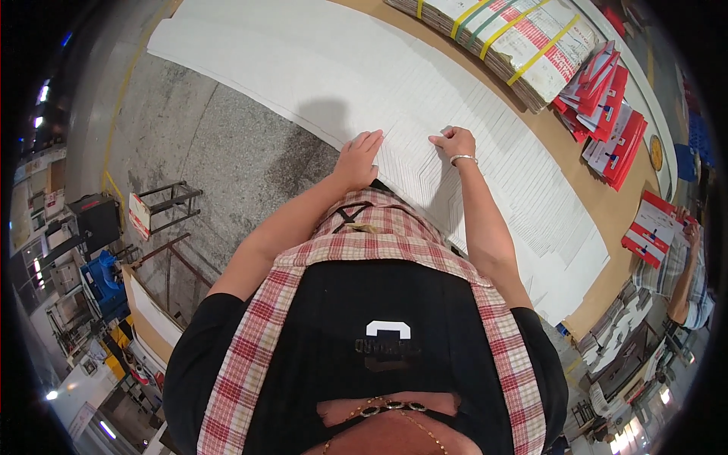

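Large white sheets (303, 57) lie spread over the table in front of me, their overlapping edges showing as many fine stepped lines. My left hand (360, 158) rests flat at the near edge of the sheets, its fingers stretched out and close together. To its right, my right hand (456, 142) is over the fanned edges with fingers curled and thumb and forefinger pinched. Whether a sheet edge is between those fingertips cannot be made out. A bracelet (463, 159) circles the right wrist.
A strapped cardboard-edged bundle (523, 38) lies at the far right of the brown tabletop (580, 163), beside a pile of red and white printed packets (599, 98). Another person's hand (691, 233) is near a red packet (651, 227). A metal-framed stool (163, 208) stands on the left floor.
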Tool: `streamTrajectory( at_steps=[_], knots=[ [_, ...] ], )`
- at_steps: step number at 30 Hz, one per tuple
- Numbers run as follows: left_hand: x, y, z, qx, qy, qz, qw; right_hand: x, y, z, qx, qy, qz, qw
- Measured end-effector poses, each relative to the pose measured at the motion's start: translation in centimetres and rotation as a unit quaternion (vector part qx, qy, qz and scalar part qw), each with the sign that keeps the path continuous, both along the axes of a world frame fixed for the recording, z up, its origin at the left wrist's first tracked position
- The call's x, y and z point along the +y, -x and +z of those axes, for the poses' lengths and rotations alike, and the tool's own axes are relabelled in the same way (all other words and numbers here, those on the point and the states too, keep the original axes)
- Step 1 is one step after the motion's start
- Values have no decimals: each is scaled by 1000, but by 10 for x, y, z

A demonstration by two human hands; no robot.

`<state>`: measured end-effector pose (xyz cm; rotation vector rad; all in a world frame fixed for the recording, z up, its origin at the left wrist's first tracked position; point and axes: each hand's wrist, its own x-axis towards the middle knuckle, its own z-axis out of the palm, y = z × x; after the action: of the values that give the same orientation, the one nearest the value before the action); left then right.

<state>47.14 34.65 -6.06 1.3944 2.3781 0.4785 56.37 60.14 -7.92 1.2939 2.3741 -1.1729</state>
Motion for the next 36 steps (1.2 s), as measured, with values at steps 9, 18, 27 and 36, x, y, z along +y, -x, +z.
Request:
streamTrajectory(
  at_steps=[9, 18, 27, 36],
  knots=[
    [0, 2, 6, -2, 11, -4, 1000, -1, 4, -1, -1, -8, -7, 1000],
    [15, -16, 8, 26, 39, -61, 997, 9, -21, 9, 27, -76, 75, 994],
    [18, -14, 3, 48, 37, -74, 995, 14, -28, -7, 90, -22, 18, 995],
    [19, -12, -5, 26, -3, -73, 997, 24, -25, -11, 68, 49, -3, 996]
  ],
)
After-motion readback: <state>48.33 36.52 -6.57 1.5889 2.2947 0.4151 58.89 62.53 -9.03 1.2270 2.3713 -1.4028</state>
